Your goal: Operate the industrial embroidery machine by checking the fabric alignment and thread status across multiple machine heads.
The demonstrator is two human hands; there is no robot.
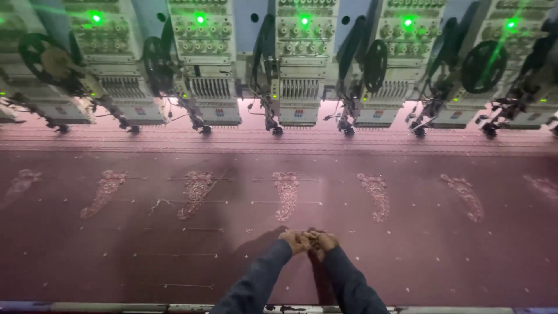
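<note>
The left hand (294, 241) and the right hand (323, 241) meet low on the cloth (407, 256), touching each other, fingers curled in close as if pinching something small between them; what they hold, if anything, is too small to tell, and whether the grip is fully closed cannot be told. Both arms come up from the near edge in dark blue sleeves (256, 282). The cloth is a dark pink sheet stretched flat, spreading well out to either side of the hands. Just beyond the hands, straight ahead, lies a leaf-shaped embroidered motif (286, 195); more of the same stand in a row to the left and right of it, each sewn in pale sequins. Thin loose threads (157, 204) trail from a motif off to the left. Far beyond the hands, across the top, runs a line of embroidery heads (299, 87) with needles hanging over the cloth, each lit by a green lamp (304, 21). A metal rail (116, 306) edges the cloth nearest the person.
</note>
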